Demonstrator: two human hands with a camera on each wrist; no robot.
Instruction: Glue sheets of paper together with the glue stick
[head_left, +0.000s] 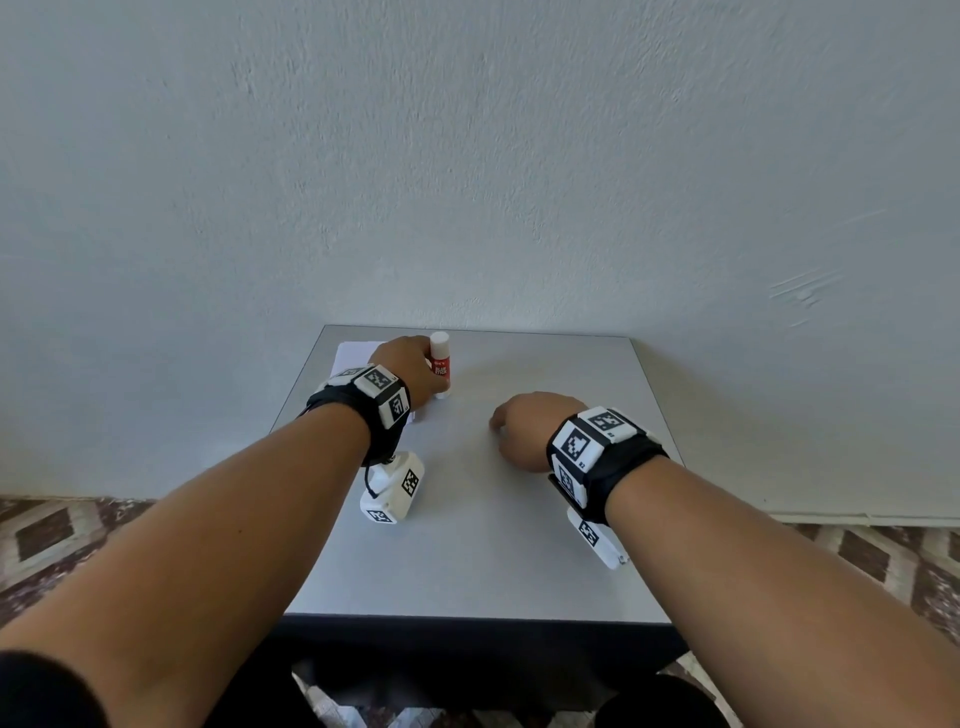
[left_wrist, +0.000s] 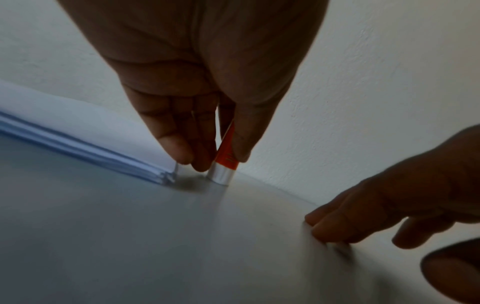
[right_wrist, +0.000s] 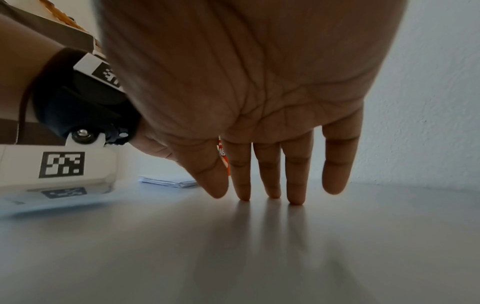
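A red glue stick (head_left: 440, 365) with a white cap stands upright on the grey table (head_left: 467, 545), near its far left. My left hand (head_left: 413, 371) grips its body between thumb and fingers; in the left wrist view the glue stick (left_wrist: 226, 156) has its white base on the tabletop, pinched by the left hand (left_wrist: 215, 159). A stack of white paper sheets (head_left: 352, 357) lies flat just left of it, partly under my left wrist, and shows as the paper stack (left_wrist: 78, 137). My right hand (head_left: 522, 423) is apart to the right, its straight fingertips (right_wrist: 294, 197) touching the table.
The table stands against a pale wall (head_left: 519, 182). Patterned floor (head_left: 52, 535) shows on both sides. The left wrist camera housing (right_wrist: 59, 164) hangs low over the table near its middle left.
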